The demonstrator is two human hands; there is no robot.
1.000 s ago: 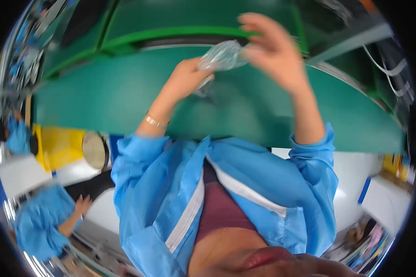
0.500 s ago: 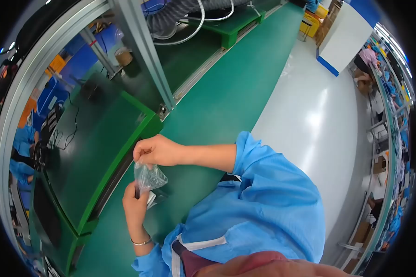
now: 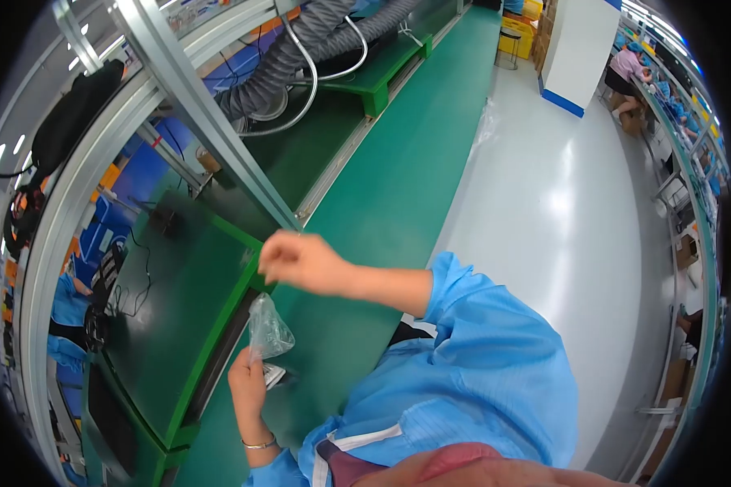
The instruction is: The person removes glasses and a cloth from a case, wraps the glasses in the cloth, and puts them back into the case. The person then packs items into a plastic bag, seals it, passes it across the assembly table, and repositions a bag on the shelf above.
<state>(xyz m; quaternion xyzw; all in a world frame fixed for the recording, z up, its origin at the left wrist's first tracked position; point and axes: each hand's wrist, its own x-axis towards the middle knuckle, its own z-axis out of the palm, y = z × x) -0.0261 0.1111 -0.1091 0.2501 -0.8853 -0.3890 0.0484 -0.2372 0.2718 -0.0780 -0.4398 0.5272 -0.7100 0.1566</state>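
My left hand [image 3: 248, 385], with a bracelet at its wrist, is closed on a clear plastic bag [image 3: 270, 333]. The bag stands up crumpled above the fingers. Beside that hand, on its right, shows a small white item [image 3: 274, 375]; whether it lies inside clear plastic or is held too, I cannot tell. My right hand [image 3: 304, 261] hovers above the bag, apart from it. Its fingers look curled but are smeared by motion, so anything between them cannot be made out. Below both hands runs a green work surface [image 3: 357, 235].
A raised green platform [image 3: 170, 300] borders the surface on the left, with a metal frame post [image 3: 211, 114] rising from it. A grey flexible hose [image 3: 300, 57] lies further off. Beyond the pale floor [image 3: 536, 227], a person [image 3: 628, 69] works at another bench.
My right hand has come away from the plastic bag and moved up and right. The left hand keeps its grip on the bag. The whole view has shifted slightly.
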